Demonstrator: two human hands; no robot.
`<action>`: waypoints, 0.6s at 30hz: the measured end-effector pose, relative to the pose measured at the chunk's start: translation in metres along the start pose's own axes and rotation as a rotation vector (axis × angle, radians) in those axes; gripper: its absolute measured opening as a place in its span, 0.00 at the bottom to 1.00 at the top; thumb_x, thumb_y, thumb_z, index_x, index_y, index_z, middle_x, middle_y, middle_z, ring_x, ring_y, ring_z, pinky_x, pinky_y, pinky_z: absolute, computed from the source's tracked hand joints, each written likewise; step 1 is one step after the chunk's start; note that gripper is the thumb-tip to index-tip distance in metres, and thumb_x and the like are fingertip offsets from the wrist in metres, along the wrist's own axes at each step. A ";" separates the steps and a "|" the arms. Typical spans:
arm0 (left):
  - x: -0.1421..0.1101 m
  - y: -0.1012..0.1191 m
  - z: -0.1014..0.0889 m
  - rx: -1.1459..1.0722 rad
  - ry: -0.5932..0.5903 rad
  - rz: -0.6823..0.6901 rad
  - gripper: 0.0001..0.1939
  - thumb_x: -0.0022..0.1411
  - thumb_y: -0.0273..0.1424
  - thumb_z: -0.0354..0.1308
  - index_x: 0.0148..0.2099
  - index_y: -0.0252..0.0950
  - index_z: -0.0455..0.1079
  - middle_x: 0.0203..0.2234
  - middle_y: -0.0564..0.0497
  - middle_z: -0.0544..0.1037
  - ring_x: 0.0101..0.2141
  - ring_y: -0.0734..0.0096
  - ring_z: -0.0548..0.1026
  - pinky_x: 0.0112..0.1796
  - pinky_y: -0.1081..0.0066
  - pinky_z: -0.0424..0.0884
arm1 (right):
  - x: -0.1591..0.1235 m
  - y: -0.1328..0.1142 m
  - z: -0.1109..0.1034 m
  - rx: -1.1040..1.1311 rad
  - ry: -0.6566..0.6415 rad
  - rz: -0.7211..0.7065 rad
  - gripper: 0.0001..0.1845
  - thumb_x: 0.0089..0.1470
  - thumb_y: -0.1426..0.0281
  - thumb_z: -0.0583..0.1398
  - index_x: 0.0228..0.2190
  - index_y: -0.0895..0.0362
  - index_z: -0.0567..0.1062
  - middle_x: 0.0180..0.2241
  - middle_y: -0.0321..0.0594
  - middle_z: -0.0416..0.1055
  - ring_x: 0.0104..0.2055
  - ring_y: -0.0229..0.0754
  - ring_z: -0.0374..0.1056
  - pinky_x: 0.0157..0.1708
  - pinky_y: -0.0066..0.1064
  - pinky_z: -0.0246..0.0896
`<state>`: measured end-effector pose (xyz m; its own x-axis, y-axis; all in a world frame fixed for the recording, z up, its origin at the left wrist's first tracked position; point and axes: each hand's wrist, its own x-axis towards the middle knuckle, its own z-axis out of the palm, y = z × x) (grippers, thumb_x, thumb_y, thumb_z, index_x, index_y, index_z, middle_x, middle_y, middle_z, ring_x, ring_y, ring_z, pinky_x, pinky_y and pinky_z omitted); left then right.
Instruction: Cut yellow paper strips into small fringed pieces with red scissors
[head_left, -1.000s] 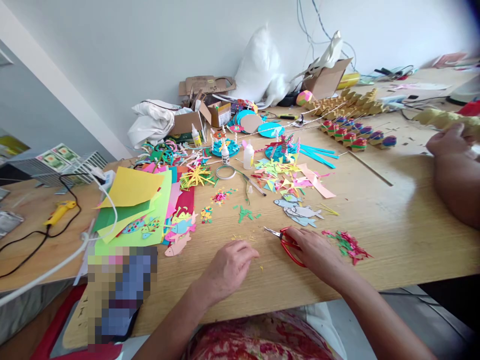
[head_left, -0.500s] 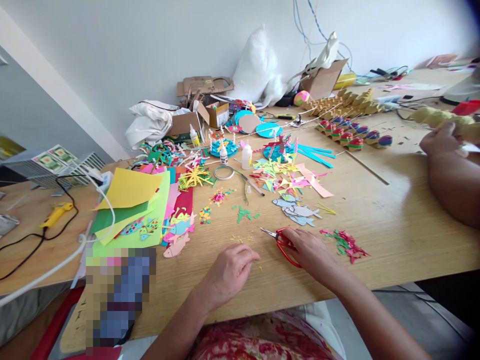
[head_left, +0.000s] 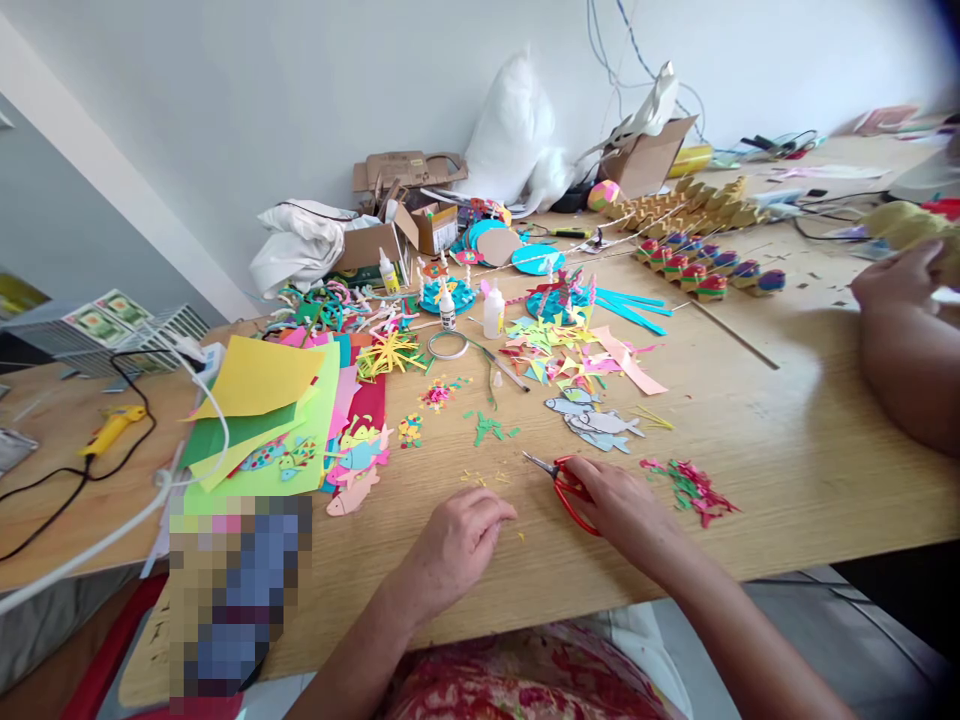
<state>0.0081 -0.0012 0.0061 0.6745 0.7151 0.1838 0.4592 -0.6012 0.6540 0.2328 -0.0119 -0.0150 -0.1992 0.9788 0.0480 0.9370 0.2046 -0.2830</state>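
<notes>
My right hand (head_left: 611, 505) is closed on red-handled scissors (head_left: 574, 495), which lie low over the table with their narrow blades pointing left. Beside it, my left hand (head_left: 469, 535) rests on the table with its fingers curled together; whatever may be inside them is hidden. Tiny yellow paper snips (head_left: 480, 478) lie just beyond my left fingertips. Further out are green paper bits (head_left: 489, 428) and several grey-blue paper fish (head_left: 596, 422). To the right of the scissors sits a pile of red and green paper scraps (head_left: 694, 490).
At left are coloured paper sheets (head_left: 259, 375) and pink paper fish (head_left: 354, 492). Glue bottles (head_left: 493, 312) stand mid-table beside a roll of tape (head_left: 448, 345). Painted egg-carton pieces (head_left: 709, 270) lie at right, near another person's hand (head_left: 896, 285) holding a yellowish carton strip (head_left: 907, 225).
The other person's hand and the carton strip have moved right. My left hand has shifted very slightly; my right hand and the scissors have stayed nearly still.
</notes>
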 end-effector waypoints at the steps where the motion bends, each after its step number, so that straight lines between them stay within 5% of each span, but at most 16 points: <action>1: 0.000 0.000 0.000 -0.001 -0.002 0.002 0.12 0.57 0.18 0.48 0.38 0.33 0.70 0.31 0.48 0.75 0.35 0.71 0.71 0.37 0.73 0.67 | 0.000 -0.001 -0.001 0.004 0.000 0.003 0.08 0.54 0.72 0.51 0.31 0.56 0.70 0.26 0.40 0.73 0.27 0.42 0.69 0.24 0.27 0.51; 11: 0.004 0.000 -0.007 -0.145 0.057 -0.120 0.12 0.56 0.19 0.48 0.35 0.33 0.71 0.29 0.49 0.76 0.33 0.73 0.72 0.36 0.74 0.67 | 0.004 -0.004 -0.005 0.169 0.089 0.094 0.06 0.50 0.71 0.51 0.26 0.56 0.68 0.22 0.38 0.71 0.22 0.39 0.65 0.21 0.26 0.50; 13: 0.007 0.002 -0.005 -0.231 0.095 -0.187 0.10 0.56 0.21 0.48 0.35 0.33 0.71 0.28 0.50 0.75 0.31 0.74 0.72 0.34 0.75 0.68 | 0.004 -0.009 -0.010 0.373 0.109 0.116 0.05 0.50 0.69 0.52 0.25 0.55 0.66 0.21 0.35 0.68 0.21 0.37 0.63 0.21 0.25 0.53; 16: 0.015 0.005 0.001 -0.365 0.171 -0.247 0.10 0.55 0.23 0.50 0.40 0.33 0.69 0.28 0.51 0.74 0.30 0.75 0.71 0.32 0.77 0.68 | 0.003 -0.023 -0.015 1.040 0.103 0.167 0.09 0.46 0.65 0.58 0.29 0.55 0.64 0.25 0.34 0.67 0.25 0.36 0.63 0.25 0.26 0.57; 18: 0.021 0.008 0.005 -0.427 0.210 -0.235 0.12 0.55 0.23 0.51 0.43 0.34 0.68 0.29 0.51 0.73 0.30 0.75 0.71 0.32 0.77 0.68 | 0.003 -0.034 -0.014 1.297 0.086 0.225 0.13 0.43 0.64 0.61 0.30 0.55 0.65 0.26 0.33 0.67 0.25 0.36 0.62 0.25 0.26 0.57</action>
<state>0.0285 0.0073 0.0116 0.4312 0.8954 0.1107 0.2778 -0.2485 0.9280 0.2044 -0.0163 0.0083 -0.0123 0.9972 -0.0739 -0.0157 -0.0741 -0.9971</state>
